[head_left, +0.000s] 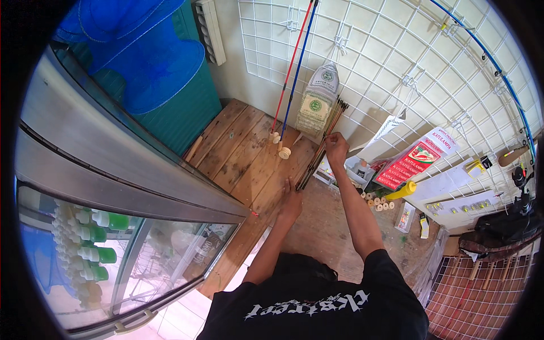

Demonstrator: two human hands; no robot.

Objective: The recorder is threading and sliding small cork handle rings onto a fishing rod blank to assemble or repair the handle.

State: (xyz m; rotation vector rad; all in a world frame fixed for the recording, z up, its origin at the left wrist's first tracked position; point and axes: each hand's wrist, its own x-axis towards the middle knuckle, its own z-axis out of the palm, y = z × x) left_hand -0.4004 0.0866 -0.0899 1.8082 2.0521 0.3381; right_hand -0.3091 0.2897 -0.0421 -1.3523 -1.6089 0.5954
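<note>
Head view, looking down. A bundle of thin dark rods [321, 143] lies slantwise across the wooden tabletop [238, 150], its long axis running from the lower left, near the person, up to the right, where its orange-tipped ends fan out against the white wire grid [374, 51] on the wall. The bundle sits directly ahead of the person, between the two hands. The right hand [336, 145] is closed around the rods above their middle, toward the far end; the left hand [292, 199] rests at the near, lower end, fingers pointing up along the same axis, and whether it grips the rods or merely steadies them cannot be told at this size. The hands are thus well apart along the bundle, the left hand nearer the body, the right hand nearer the wall. The number of rods in the bundle cannot be counted; there appear to be a dozen or more.

Counted things: two long poles, one red pole [291, 65] and one blue pole [298, 65], lean side by side against the grid, each ending in a pale round butt on the tabletop just left of the bundle. One white-and-green sack [317, 99] stands behind the rod tips. One red flat packet [413, 161] lies to the right, with one yellow bottle [403, 191] and a row of small pale spools [377, 202] below it. A glass-fronted cabinet [130, 249] holding green-capped bottles stands to the left.
</note>
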